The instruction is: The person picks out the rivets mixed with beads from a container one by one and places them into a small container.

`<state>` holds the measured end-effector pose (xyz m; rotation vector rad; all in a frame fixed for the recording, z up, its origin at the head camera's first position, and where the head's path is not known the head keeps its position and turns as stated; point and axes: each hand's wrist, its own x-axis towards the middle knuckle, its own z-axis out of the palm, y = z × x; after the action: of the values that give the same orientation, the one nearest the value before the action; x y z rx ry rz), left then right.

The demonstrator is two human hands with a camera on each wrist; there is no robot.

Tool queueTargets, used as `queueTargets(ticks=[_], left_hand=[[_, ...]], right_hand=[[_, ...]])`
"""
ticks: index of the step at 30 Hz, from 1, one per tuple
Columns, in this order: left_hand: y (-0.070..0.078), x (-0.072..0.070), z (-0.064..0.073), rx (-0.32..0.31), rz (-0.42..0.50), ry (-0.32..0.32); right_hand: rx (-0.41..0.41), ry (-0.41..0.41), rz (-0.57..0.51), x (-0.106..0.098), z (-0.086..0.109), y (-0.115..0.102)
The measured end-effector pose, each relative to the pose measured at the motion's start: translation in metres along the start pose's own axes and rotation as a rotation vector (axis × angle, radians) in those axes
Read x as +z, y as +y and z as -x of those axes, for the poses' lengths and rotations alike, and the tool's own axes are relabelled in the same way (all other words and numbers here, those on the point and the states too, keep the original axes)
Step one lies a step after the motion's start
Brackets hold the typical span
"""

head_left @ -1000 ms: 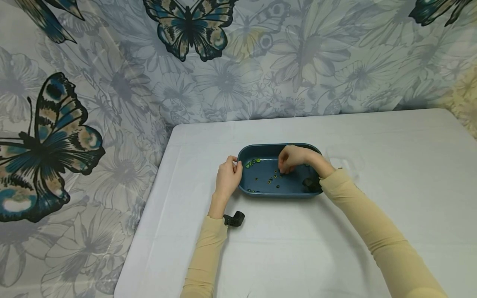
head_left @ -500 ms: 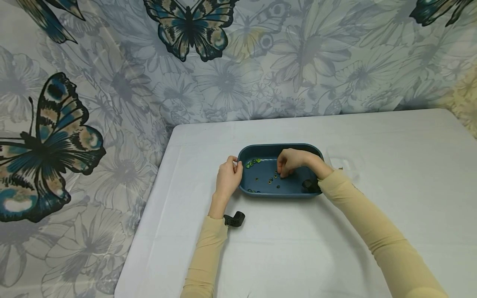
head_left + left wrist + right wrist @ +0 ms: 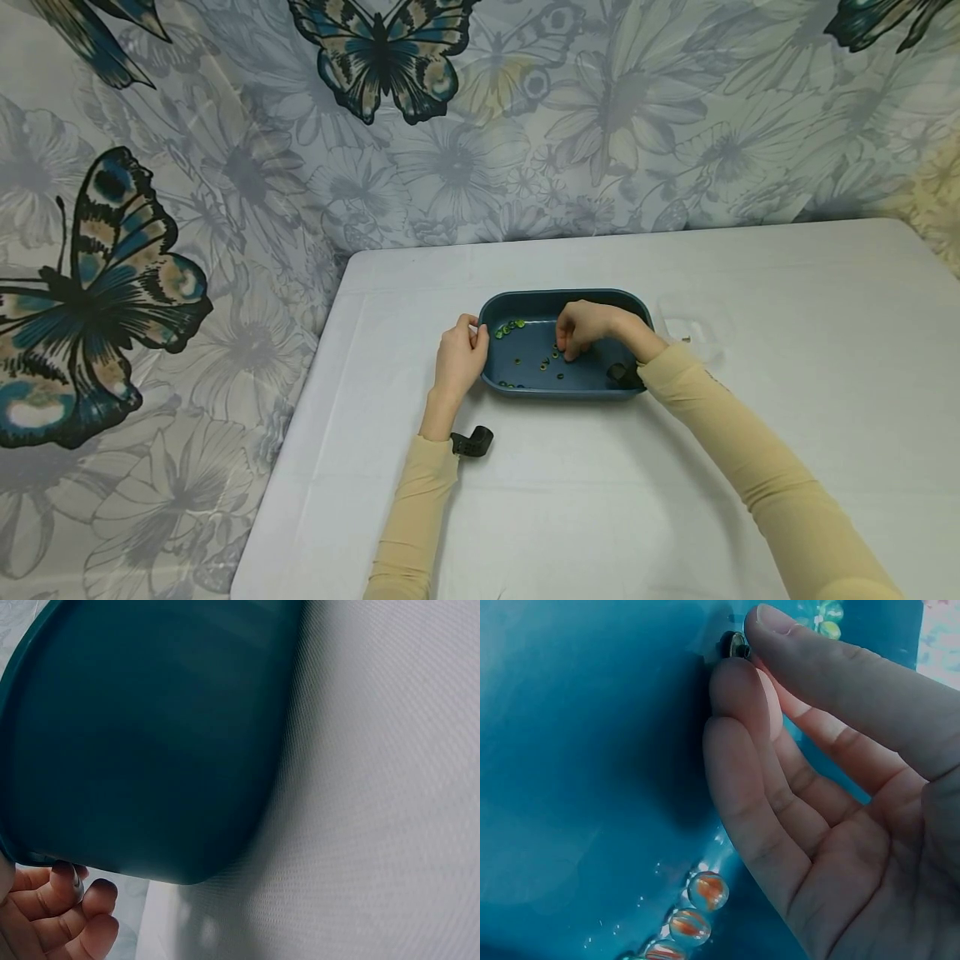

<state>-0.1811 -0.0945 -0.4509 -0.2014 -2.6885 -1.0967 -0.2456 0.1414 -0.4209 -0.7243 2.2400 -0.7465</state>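
Note:
A blue oval-cornered tray [image 3: 525, 392] stands on the table. At its left end my left hand [image 3: 460, 358] grips the rim; in the left wrist view its fingers [image 3: 64, 915] curl beside the tray's end. My right hand [image 3: 588, 325] reaches inside the tray, close over its floor. In the right wrist view a small round metal piece [image 3: 737, 645], dark with a brass-coloured rim, is pinched between thumb and forefinger tips. Several similar small pieces [image 3: 543, 365] lie scattered on the tray floor. Green marbles [image 3: 510, 327] sit in the far left corner.
Clear marbles with orange swirls [image 3: 690, 926] lie along the tray's side in the right wrist view. A clear plastic container [image 3: 701, 329] stands right of the tray, partly behind the right wrist. White cloth covers the table [image 3: 570, 500]; a butterfly-patterned curtain [image 3: 600, 125] hangs behind.
My right hand has shifted slightly left and toward the near side within the tray. The left hand and the tray have stayed in place.

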Motion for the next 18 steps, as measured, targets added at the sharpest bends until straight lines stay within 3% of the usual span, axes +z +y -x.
queueTargets(ticks=[18], left_hand=[[0.0000, 0.0002, 0.0000, -0.008, 0.000, -0.004]], right_hand=[[0.002, 0.031, 0.049, 0.0040, -0.0004, -0.0056]])
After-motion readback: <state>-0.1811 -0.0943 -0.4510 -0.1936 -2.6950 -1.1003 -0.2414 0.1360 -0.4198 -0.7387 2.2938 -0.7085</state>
